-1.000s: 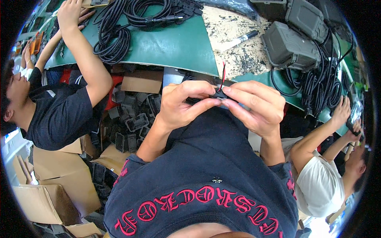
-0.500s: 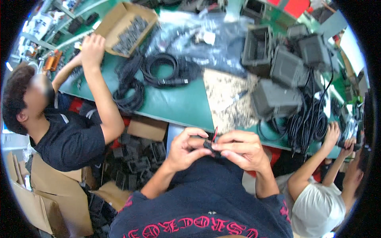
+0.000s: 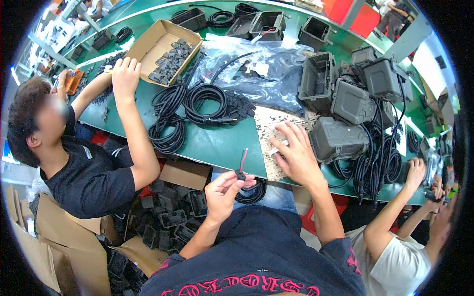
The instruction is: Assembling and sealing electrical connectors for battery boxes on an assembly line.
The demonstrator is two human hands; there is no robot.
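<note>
My left hand pinches a small black connector with a short red wire standing up from it, held just off the near edge of the green table. A black cable coil hangs below that hand. My right hand is spread open, reaching forward over a worn bare patch of the table, its fingertips by a small white piece. A grey plastic housing lies right beside this hand.
Coiled black cables lie left of centre, a cardboard tray of black parts behind them. Several grey housings with cables crowd the right. A person in black works at my left, another in white at my right. Boxes of black parts sit below the table.
My hands were together on the connector; my right hand has let go and reached forward onto the table. My view has tilted up to show more of the table.
</note>
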